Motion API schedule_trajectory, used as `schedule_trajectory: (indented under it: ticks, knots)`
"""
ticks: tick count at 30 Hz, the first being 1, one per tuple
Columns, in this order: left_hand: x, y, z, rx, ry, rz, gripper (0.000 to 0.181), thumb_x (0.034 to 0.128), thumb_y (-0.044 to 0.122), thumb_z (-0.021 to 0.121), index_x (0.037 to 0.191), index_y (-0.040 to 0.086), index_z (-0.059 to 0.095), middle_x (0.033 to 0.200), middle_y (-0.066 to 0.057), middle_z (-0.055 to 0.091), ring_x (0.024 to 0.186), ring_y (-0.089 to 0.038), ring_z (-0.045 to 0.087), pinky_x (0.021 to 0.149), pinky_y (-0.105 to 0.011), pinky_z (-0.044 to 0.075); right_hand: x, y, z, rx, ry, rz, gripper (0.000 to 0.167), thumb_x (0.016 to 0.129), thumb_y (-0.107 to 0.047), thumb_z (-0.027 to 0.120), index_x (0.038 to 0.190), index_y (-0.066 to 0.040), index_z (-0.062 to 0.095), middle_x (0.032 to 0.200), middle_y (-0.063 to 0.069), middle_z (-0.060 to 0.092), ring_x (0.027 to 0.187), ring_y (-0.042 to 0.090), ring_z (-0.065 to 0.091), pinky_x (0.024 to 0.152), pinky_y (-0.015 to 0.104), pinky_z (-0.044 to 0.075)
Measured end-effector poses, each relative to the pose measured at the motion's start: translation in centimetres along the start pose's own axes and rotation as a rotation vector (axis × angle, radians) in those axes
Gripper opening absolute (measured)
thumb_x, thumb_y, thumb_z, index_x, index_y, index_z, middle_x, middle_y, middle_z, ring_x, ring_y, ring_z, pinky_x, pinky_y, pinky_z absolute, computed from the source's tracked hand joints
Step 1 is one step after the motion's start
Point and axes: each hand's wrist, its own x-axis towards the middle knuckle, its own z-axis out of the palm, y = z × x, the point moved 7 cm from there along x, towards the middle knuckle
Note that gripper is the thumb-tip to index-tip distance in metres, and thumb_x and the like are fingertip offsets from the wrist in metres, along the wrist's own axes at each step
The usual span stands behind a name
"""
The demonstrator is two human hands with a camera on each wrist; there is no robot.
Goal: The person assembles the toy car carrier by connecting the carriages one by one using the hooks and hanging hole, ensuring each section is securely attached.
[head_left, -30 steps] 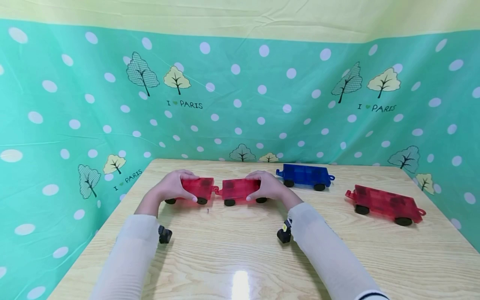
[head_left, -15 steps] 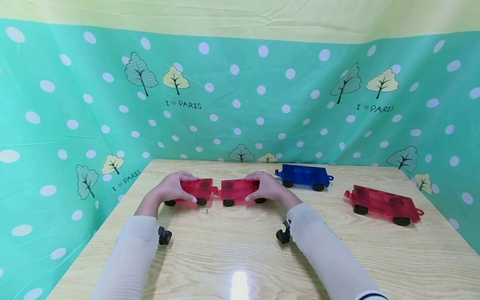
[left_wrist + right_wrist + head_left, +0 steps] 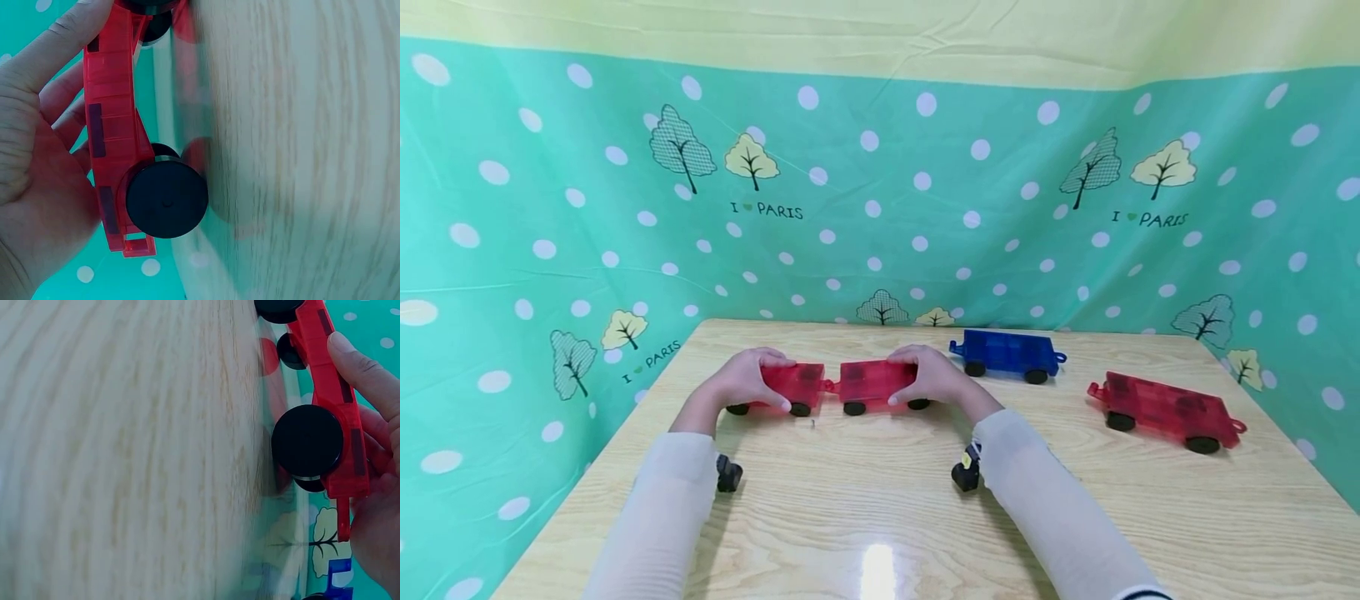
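Note:
My left hand point(image 3: 741, 379) grips a translucent red toy train car point(image 3: 803, 383) with black wheels, thumb on its near side and fingers on the far side. In the left wrist view the car's wheel point(image 3: 167, 199) stands at the tabletop. A second red train car point(image 3: 863, 383) is held the same way by my right hand point(image 3: 934, 377). The two cars are in line, end to end, with a small red coupling point(image 3: 829, 386) between them. Whether hook and loop are fully engaged is too small to tell. My hands cover the cars' outer ends.
A blue train car point(image 3: 1009, 352) stands at the back, right of my right hand. Farther right, another red train car point(image 3: 1172, 408) sits at an angle on the wooden table point(image 3: 820, 508). A dotted green curtain point(image 3: 895, 192) hangs behind the table.
Both hands, still gripping the two red train cars, have shifted very slightly toward me. The coupling between the cars appears a little lower. The other cars have not moved.

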Motion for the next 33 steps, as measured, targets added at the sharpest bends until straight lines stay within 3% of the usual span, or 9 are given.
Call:
schedule_trajectory:
  ticks: [13, 22, 33]
  knots:
    - [-0.6, -0.8, -0.4, 0.019, -0.003, 0.02, 0.081, 0.0639, 0.035, 0.092, 0.134, 0.008, 0.061, 0.139, -0.019, 0.05, 0.13, -0.042, 0.038, 0.103, -0.054, 0.039, -1.0, -0.6, -0.6, 0.032, 0.021, -0.024, 0.072, 0.074, -0.029, 0.087, 0.138, -0.014, 0.058, 0.144, 0.003, 0.05, 0.137, 0.027, 0.038, 0.111, 0.049, 0.031]
    - [-0.6, -1.2, -0.5, 0.008, 0.003, 0.002, 0.082, 0.0631, 0.035, 0.093, 0.134, 0.009, 0.061, 0.139, -0.017, 0.05, 0.128, -0.041, 0.039, 0.098, -0.052, 0.044, -2.2, -1.1, -1.9, 0.04, 0.044, -0.095, 0.067, 0.074, -0.028, 0.087, 0.134, -0.013, 0.06, 0.143, 0.002, 0.051, 0.137, 0.028, 0.038, 0.108, 0.055, 0.033]
    - [-0.8, -1.3, -0.7, -0.005, -0.002, -0.006, 0.081, 0.064, 0.032, 0.092, 0.135, 0.009, 0.06, 0.14, -0.018, 0.049, 0.126, -0.041, 0.039, 0.093, -0.05, 0.049, -3.3, -0.6, -2.7, 0.039, 0.1, -0.109, 0.062, 0.074, -0.025, 0.087, 0.131, -0.013, 0.064, 0.14, 0.001, 0.054, 0.136, 0.027, 0.04, 0.108, 0.056, 0.033]
